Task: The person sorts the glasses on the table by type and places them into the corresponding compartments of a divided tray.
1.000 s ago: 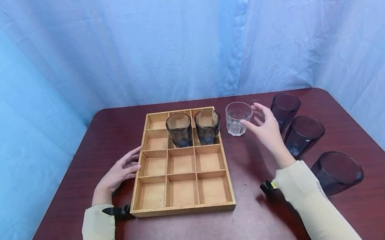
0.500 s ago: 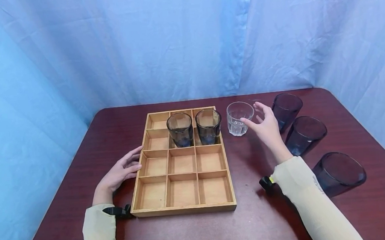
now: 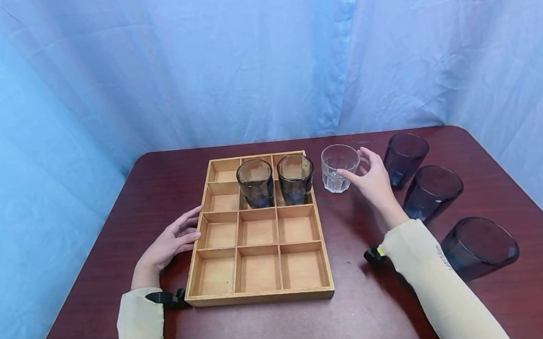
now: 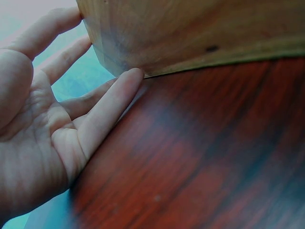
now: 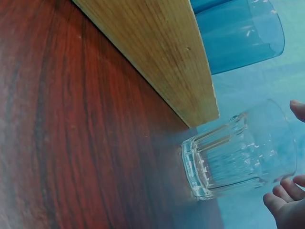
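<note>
In the head view my right hand (image 3: 372, 180) is at a clear glass (image 3: 335, 178), with the thumb in front of it and the other fingers on its far right side. The right wrist view shows this clear glass (image 5: 238, 157) upright on the table, its rim between thumb and fingers. There the thumb looks apart from the rim; whether the fingers touch it I cannot tell. My left hand (image 3: 168, 245) rests its fingertips against the left side of a wooden compartment box (image 3: 262, 297). Two smoky dark glasses (image 3: 256, 186) stand upright in the box.
Three dark glasses stand along the right: a far one (image 3: 405, 159), a middle one (image 3: 431, 191) and a near one (image 3: 479, 249) beside the right sleeve. All stand on the dark red table (image 3: 274, 331). Light blue curtains (image 3: 244, 60) hang behind and at the sides.
My right hand has edged slightly nearer the clear glass, its thumb reaching further across the front. My left hand and the box keep their places; the view has shifted slightly.
</note>
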